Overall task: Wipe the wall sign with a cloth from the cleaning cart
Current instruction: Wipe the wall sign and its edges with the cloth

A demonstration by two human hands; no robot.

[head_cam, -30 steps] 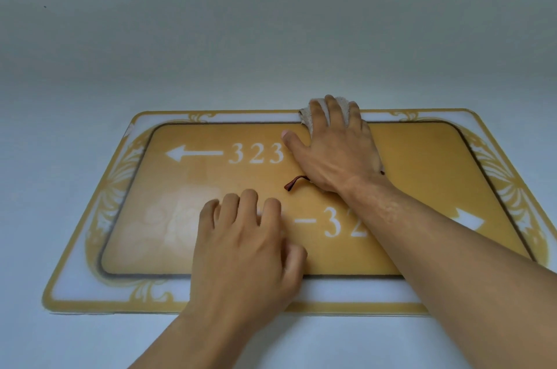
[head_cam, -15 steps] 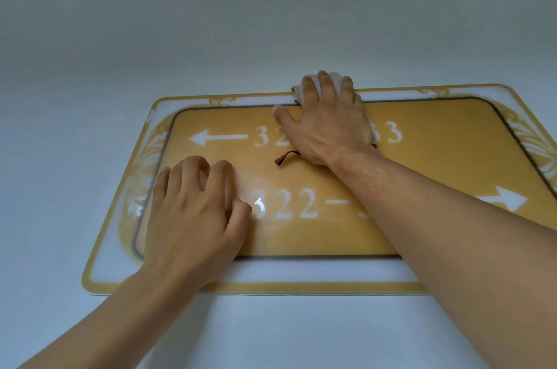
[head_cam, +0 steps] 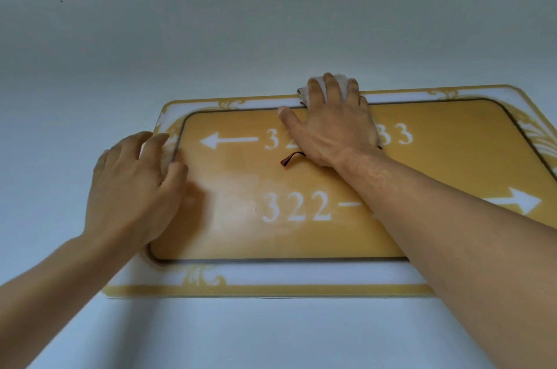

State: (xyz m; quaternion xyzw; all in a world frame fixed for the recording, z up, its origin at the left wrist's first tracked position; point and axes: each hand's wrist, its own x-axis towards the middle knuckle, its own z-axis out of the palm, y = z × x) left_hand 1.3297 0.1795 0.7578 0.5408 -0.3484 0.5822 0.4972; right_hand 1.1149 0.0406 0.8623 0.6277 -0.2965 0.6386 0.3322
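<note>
A yellow wall sign [head_cam: 301,242] with white room numbers, two white arrows and a white ornate border hangs on the pale wall. My right hand [head_cam: 334,124] lies flat over a whitish cloth [head_cam: 342,80] and presses it against the sign's upper edge; the cloth pokes out past the fingertips, and a small dark red loop [head_cam: 291,158] sticks out below the palm. Its fingers are straight and spread. My left hand [head_cam: 135,187] rests on the sign's left end, fingers loosely bent, holding nothing. A hazy smear shows on the sign beside it.
The plain pale wall [head_cam: 271,22] surrounds the sign on all sides. My right forearm [head_cam: 452,233] crosses the sign's lower right part and hides some of the numbers. The cleaning cart is out of view.
My left hand has slid left across the sign, from its lower middle to its left end. My right hand and the cloth stay at the sign's top edge.
</note>
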